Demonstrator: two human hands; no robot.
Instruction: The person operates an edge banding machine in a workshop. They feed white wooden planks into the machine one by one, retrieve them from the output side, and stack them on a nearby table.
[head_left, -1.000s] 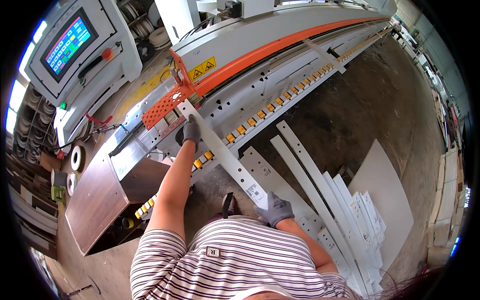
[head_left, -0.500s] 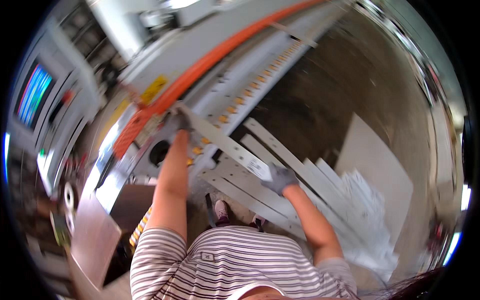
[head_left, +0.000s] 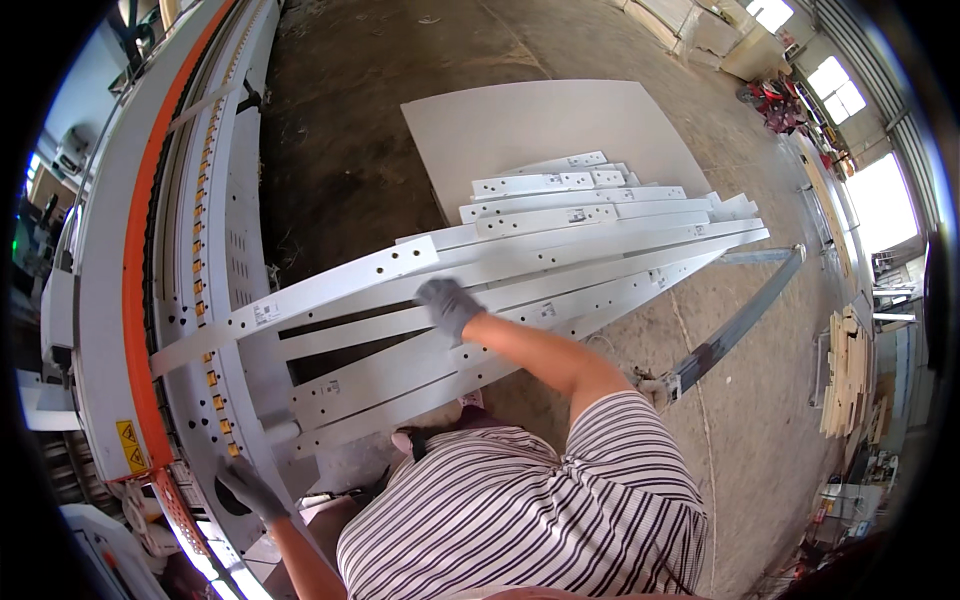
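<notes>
A long white strip panel (head_left: 330, 283) with several holes and a small label lies slanting across the machine's bed, its left end by the orange guard. My right hand (head_left: 447, 308), in a grey glove, is just below the panel's right end, its fingers loosely apart and nothing seen in them. Beneath it are several white drilled strips (head_left: 560, 255), overlapping like a fan. Low on the left, my left hand (head_left: 255, 492), gloved too, lies by the near end of the machine bed, fingers stretched out beside a black round part.
The long machine (head_left: 140, 250) with its orange guard runs up the left side, yellow rollers (head_left: 199, 290) along its bed. A large pale board (head_left: 550, 120) lies beyond the strips. A metal bar (head_left: 735, 330) stands out at the right. Stacked boards (head_left: 847, 375) are farther right.
My view has swung to the right. Both hands have let go of the labelled strip panel, which now lies across the machine bed. My left hand has come back toward the machine's near end.
</notes>
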